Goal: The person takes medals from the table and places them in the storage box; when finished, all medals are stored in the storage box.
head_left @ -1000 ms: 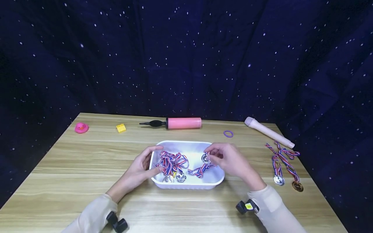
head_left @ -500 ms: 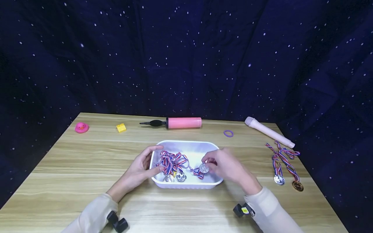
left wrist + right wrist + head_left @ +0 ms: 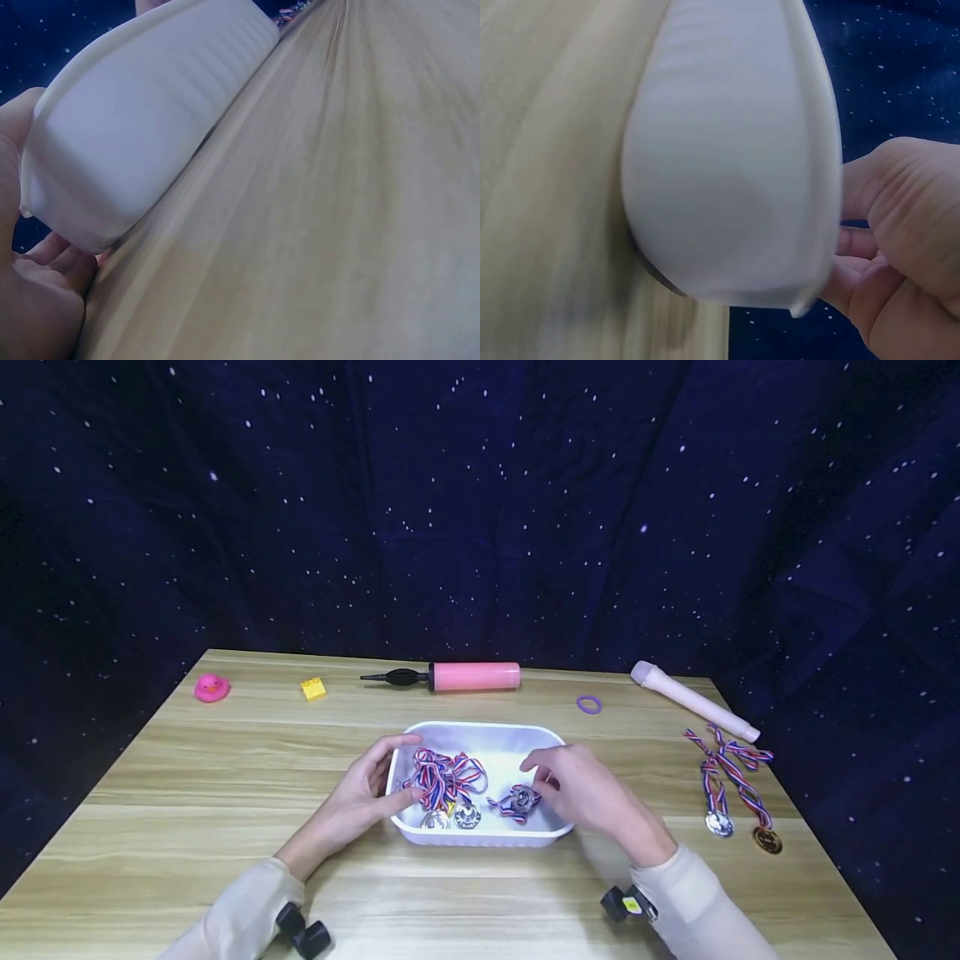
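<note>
A white plastic tub (image 3: 480,837) stands on the table. My left hand (image 3: 363,792) grips its left end, thumb over the rim and fingers round the outside. In the left part of the tub lie bunched red, white and blue ribbons (image 3: 442,774) with silver medals (image 3: 467,815) and a bit of yellow. To the right, another silver medal (image 3: 523,797) rests on its own folded ribbon. Just above that medal is my right hand (image 3: 588,789), fingers loosely bent over the tub's right end and holding nothing. In the right wrist view the tub's wall (image 3: 727,165) hides the fingertips.
At the right lie a silver medal (image 3: 718,824) and a bronze-coloured medal (image 3: 767,839) on ribbons, beside a pale pink toy microphone (image 3: 693,700). Along the back are a pink duck (image 3: 212,688), a yellow block (image 3: 313,688), a pink hand pump (image 3: 474,677) and a purple ring (image 3: 588,704).
My right hand has lowered the silver medal onto its ribbon in the tub and let it go. My left hand keeps its grip on the tub.
</note>
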